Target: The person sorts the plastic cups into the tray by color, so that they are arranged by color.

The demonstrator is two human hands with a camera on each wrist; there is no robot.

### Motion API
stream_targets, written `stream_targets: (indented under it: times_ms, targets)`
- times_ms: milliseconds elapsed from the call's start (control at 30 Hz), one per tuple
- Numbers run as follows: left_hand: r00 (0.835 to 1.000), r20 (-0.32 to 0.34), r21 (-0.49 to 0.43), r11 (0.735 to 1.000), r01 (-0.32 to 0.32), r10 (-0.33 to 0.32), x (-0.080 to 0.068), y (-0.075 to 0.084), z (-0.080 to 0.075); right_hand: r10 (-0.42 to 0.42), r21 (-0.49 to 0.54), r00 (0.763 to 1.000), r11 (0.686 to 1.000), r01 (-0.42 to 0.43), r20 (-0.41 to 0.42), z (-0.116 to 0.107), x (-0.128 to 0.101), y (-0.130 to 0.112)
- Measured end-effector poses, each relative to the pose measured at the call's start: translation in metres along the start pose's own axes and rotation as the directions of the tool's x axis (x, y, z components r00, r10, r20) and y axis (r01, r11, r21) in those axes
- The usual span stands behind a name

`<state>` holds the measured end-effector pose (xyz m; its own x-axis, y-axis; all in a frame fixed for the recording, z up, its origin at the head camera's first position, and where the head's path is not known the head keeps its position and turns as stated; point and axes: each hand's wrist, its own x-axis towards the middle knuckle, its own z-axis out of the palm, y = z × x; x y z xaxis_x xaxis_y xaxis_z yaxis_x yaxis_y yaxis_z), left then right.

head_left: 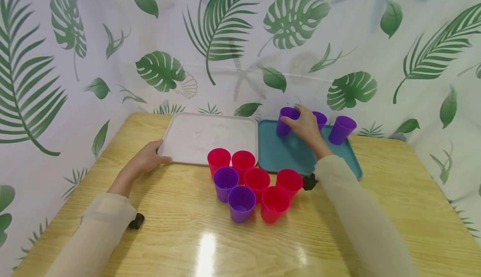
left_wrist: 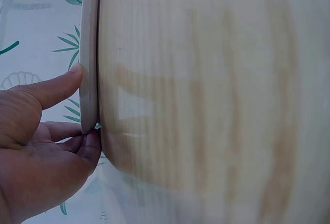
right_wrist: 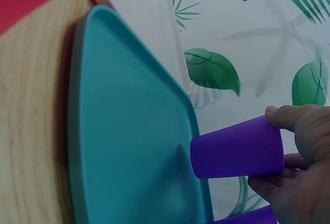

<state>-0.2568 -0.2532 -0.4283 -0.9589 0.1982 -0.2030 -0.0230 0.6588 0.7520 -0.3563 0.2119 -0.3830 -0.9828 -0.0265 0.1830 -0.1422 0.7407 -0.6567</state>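
right hand grips purple cup by rim, fingers curled round top. cup stands on teal tray, far left corner, about 11 o'clock. two more purple cups at tray's 1 o'clock. left hand pinches white tray at near left corner, thumb on rim. red cups and purple ones bunched on counter, 6 o'clock of trays.

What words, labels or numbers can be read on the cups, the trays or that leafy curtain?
None: no view shows any writing.
The purple cup gripped by the right hand is plain.
The red cups are plain.
The teal tray and the white tray, whose edge the left hand holds, are unmarked.
The curtain bears only leaf prints.
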Motion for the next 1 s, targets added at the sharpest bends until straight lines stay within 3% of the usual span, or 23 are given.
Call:
stream_targets:
  times_ms: [300,533,767,1000]
  targets:
    - [1.000,-0.006,-0.004,1.000,0.000,0.000,-0.002,0.002,0.000,0.012,-0.040,0.997,0.999,-0.009,0.076,0.002,-0.003,0.010]
    - [1.000,-0.007,0.002,1.000,0.001,-0.001,-0.001,0.001,0.001,-0.087,-0.015,0.996,0.996,0.087,-0.002,-0.009,-0.015,-0.001]
    - [1.000,-0.008,0.002,1.000,0.019,-0.019,0.000,0.004,0.002,-0.167,0.087,0.986,0.982,0.166,0.004,-0.033,-0.049,-0.030]
    - [1.000,-0.008,-0.001,1.000,0.023,-0.023,-0.001,0.002,0.002,-0.337,0.222,0.940,0.922,0.317,0.060,-0.037,-0.096,-0.056]
